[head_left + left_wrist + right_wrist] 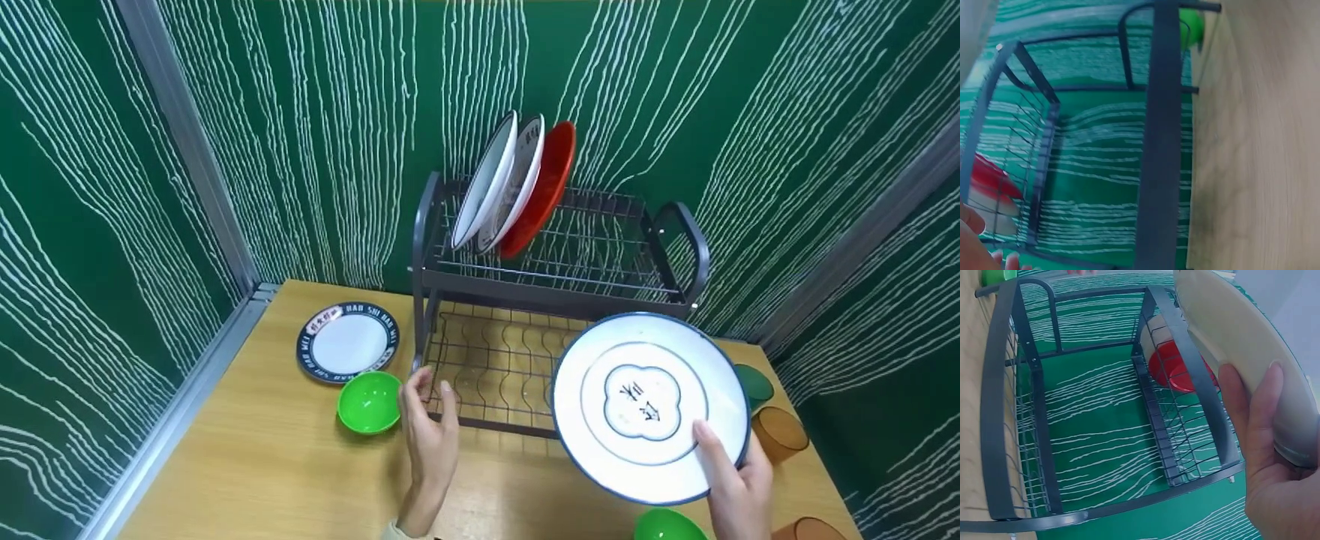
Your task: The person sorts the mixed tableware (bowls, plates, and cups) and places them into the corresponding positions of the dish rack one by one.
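My right hand grips a white plate with a blue rim and dark characters at its centre. The thumb lies on the plate's face and the fingers support its underside. The plate is held up in front of the right part of a dark two-tier dish rack. My left hand, fingers loosely bent and holding nothing, hovers by the rack's front left corner. On the upper tier lean a white plate, a patterned white plate and a red plate.
Left of the rack, a dark-rimmed plate lies on the wooden table, a green bowl at its edge. Another green bowl is at the front. To the right stand a green cup and orange cups. Green walls enclose the table.
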`<state>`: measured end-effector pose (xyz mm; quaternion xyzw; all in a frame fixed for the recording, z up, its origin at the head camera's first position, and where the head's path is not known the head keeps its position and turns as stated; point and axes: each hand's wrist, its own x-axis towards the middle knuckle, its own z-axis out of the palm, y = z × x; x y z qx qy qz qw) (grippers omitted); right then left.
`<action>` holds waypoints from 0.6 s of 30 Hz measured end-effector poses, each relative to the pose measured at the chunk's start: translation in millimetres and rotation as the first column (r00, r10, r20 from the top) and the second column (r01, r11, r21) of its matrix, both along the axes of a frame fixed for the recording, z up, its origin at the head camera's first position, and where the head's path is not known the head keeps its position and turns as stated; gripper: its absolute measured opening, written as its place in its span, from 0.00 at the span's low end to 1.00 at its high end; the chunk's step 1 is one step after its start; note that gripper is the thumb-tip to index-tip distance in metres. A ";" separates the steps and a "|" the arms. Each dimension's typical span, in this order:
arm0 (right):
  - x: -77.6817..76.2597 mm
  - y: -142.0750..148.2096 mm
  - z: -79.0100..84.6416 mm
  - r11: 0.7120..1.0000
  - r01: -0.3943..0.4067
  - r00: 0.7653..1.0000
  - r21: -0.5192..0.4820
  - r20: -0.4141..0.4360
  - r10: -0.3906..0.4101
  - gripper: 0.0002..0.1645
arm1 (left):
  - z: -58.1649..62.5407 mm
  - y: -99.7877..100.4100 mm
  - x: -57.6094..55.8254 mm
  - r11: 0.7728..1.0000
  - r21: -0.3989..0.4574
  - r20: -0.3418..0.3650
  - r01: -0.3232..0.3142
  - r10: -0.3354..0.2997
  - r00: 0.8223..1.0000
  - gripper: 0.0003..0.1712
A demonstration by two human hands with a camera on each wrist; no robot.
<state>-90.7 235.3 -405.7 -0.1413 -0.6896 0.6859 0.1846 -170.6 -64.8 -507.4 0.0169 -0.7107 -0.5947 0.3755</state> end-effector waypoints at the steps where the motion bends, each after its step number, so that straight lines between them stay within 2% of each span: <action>1: -0.7 0.2 2.6 1.000 0.007 1.000 0.010 0.003 -0.007 0.26 | -1.2 -1.5 -3.2 1.000 0.013 0.005 -0.008 0.008 1.000 0.20; 8: -4.0 -1.2 14.4 0.999 0.032 0.999 0.001 -0.033 -0.032 0.26 | -11.7 -11.8 -24.7 0.999 0.009 0.033 -0.043 0.043 0.999 0.27; 13: -8.3 -1.3 21.2 1.000 0.028 0.999 -0.009 -0.047 -0.028 0.27 | -20.1 -15.3 -35.8 0.999 -0.010 0.096 -0.053 0.054 0.994 0.32; 18: -10.9 -1.0 27.6 0.998 0.056 0.998 0.007 -0.033 -0.055 0.29 | -28.0 -15.7 -43.5 0.999 -0.022 0.131 -0.042 0.044 0.990 0.30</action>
